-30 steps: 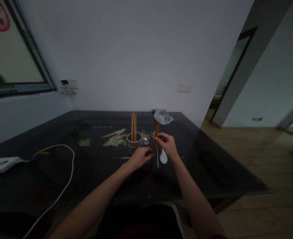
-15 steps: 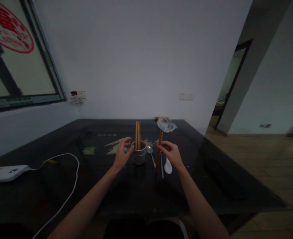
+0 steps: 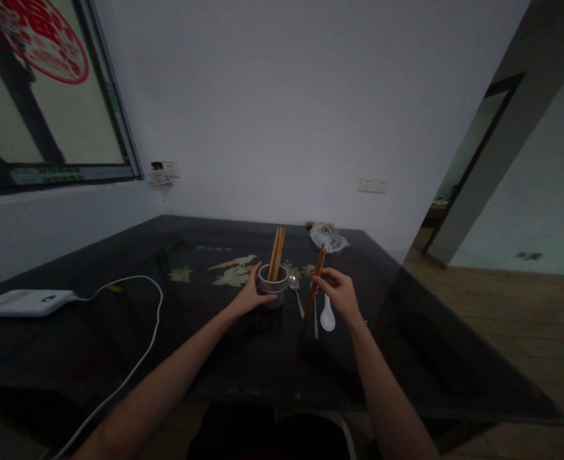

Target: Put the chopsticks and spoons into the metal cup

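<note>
My left hand [image 3: 249,296] is wrapped round the left side of a small metal cup [image 3: 273,287] standing on the black table [image 3: 215,345]. Several wooden chopsticks [image 3: 277,253] stand in the cup, leaning slightly right. My right hand [image 3: 342,292] is closed on another bunch of brown chopsticks [image 3: 314,283], held nearly upright with the lower ends near the tabletop, just right of the cup. A metal spoon [image 3: 296,292] and a white ceramic spoon [image 3: 327,315] lie on the table between and beneath my hands.
A crumpled clear plastic bag [image 3: 329,237] lies at the table's far edge by the wall. A white device [image 3: 23,302] with a looping white cable [image 3: 142,332] sits at the left. A window is at upper left, open floor and a doorway at right.
My left hand left the chopsticks in my right hand, reached over and closed round the cup. The right hand's chopsticks tilted slightly. The camera view shifted.
</note>
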`<state>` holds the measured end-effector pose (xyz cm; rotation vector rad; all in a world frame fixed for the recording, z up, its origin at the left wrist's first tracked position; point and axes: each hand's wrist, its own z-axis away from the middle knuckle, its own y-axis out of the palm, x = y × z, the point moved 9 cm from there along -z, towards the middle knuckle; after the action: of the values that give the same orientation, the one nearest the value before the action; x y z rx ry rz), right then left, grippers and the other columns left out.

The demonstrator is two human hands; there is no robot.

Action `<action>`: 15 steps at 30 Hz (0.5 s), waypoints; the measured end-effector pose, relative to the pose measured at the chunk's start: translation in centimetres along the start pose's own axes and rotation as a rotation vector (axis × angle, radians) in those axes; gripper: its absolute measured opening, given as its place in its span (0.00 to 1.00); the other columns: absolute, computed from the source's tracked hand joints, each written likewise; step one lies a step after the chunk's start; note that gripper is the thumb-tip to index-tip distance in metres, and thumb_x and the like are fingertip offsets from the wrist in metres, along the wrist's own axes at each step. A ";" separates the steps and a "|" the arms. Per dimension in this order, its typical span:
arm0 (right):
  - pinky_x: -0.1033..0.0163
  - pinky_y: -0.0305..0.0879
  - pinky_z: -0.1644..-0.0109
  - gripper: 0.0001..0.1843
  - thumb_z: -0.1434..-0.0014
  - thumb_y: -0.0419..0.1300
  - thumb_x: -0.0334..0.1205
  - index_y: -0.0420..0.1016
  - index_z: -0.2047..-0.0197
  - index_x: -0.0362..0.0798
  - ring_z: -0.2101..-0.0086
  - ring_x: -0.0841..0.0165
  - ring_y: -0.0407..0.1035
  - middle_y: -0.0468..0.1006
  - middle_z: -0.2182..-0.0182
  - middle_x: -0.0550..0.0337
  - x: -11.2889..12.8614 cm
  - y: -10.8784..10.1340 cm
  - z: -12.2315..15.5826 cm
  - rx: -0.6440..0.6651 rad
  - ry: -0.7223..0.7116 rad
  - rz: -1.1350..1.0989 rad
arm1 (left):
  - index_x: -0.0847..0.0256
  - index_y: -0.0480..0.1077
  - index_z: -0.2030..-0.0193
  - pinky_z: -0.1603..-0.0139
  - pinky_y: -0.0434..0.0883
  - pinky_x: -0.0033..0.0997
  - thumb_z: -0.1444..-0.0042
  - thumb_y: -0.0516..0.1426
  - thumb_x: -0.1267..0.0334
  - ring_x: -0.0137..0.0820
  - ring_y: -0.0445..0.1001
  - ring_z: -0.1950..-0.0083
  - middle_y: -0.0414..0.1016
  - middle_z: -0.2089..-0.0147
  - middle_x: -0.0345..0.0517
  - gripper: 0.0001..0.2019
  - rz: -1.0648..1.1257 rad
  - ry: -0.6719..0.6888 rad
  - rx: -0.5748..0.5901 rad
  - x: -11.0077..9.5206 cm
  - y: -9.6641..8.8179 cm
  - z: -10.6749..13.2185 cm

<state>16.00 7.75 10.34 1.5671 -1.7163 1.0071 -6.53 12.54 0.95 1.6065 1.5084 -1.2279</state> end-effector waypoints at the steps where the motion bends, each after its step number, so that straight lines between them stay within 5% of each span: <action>1: 0.64 0.69 0.71 0.15 0.52 0.65 0.50 0.77 0.69 0.45 0.72 0.66 0.71 0.78 0.70 0.56 -0.1 0.0 0.0 -0.003 0.004 -0.008 | 0.57 0.38 0.32 0.34 0.54 0.50 0.61 0.68 0.61 0.45 0.57 0.34 0.53 0.33 0.61 0.54 0.006 0.003 0.019 -0.2 0.0 0.0; 9: 0.64 0.70 0.71 0.17 0.53 0.65 0.51 0.77 0.69 0.44 0.73 0.67 0.71 0.78 0.70 0.55 -0.2 -0.2 0.0 -0.019 0.024 -0.005 | 0.61 0.54 0.37 0.38 0.59 0.52 0.63 0.69 0.64 0.46 0.65 0.40 0.63 0.39 0.61 0.46 0.042 -0.114 0.138 -0.2 0.5 0.3; 15: 0.63 0.70 0.72 0.18 0.53 0.65 0.53 0.76 0.69 0.44 0.74 0.66 0.72 0.78 0.72 0.56 -0.4 -0.3 0.0 -0.018 0.052 0.014 | 0.64 0.59 0.41 0.40 0.63 0.53 0.62 0.68 0.64 0.46 0.67 0.42 0.69 0.44 0.59 0.40 -0.024 -0.139 0.124 -0.2 0.4 0.4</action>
<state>16.32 7.93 10.02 1.5063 -1.6995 1.0272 -6.25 12.07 0.89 1.5498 1.3917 -1.4405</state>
